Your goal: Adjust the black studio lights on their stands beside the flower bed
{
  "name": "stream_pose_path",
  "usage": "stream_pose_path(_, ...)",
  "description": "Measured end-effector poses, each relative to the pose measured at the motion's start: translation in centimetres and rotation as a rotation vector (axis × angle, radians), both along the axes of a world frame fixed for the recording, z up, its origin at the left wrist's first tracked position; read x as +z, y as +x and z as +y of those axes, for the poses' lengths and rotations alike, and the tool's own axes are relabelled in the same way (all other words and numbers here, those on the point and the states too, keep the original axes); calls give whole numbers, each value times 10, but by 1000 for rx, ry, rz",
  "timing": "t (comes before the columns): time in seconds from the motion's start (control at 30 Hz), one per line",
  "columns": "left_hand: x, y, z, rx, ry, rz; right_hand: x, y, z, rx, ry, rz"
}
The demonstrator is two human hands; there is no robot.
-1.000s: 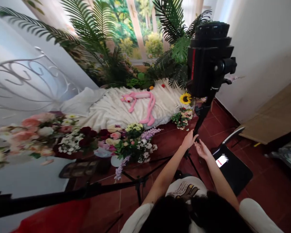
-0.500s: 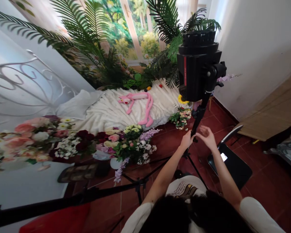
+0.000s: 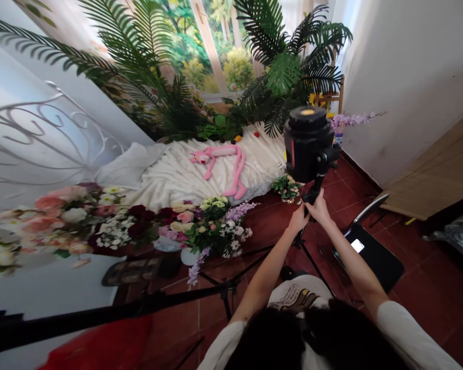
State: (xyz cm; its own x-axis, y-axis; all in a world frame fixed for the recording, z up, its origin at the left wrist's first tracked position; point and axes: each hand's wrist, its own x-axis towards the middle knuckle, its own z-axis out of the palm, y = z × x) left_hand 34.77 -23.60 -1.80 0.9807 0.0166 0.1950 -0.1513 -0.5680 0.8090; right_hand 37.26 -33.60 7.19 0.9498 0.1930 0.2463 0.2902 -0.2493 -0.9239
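Observation:
A black studio light [image 3: 305,149] sits upright on top of a slim black light stand [image 3: 312,261], just in front of me. My left hand [image 3: 299,220] is closed round the stand's pole below the lamp. Slightly higher and to the right, my right hand [image 3: 319,209] is wrapped round the same pole, close under the lamp's bracket. Both hands touch or nearly touch each other; the fingers of each are partly hidden.
A pink plush toy [image 3: 220,151] lies on a white furry blanket [image 3: 170,174]. Artificial flowers [image 3: 212,226] line its front edge, palm leaves [image 3: 278,77] its back. Another black stand [image 3: 185,297] crosses at lower left. A phone [image 3: 357,246] rests on a black folding chair [image 3: 381,264].
The studio light has come down as the pole got shorter. My right hand, loose beside the pole before, has closed round it. My left hand stays on the pole.

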Motion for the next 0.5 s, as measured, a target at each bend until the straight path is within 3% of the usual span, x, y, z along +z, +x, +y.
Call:
stream_pose_path(0.13, -25, -15, 13, 77, 20, 42, -39, -15, 5, -120, -83, 86)
stream_pose_path(0.23, -55, -48, 28, 85, 30, 131, -45, -15, 12, -190, -32, 44)
stream_pose_path(0.33, -77, -74, 35, 196, -4, 206, -42, -14, 12, -160, 1, 51)
stream_pose_path(0.4, -80, -77, 30, 191, -47, 210, -42, -16, 6, -116, 28, 58)
stream_pose_path(0.5, -66, -59, 14, 136, -115, 77, -46, -25, -7, -81, 48, 55)
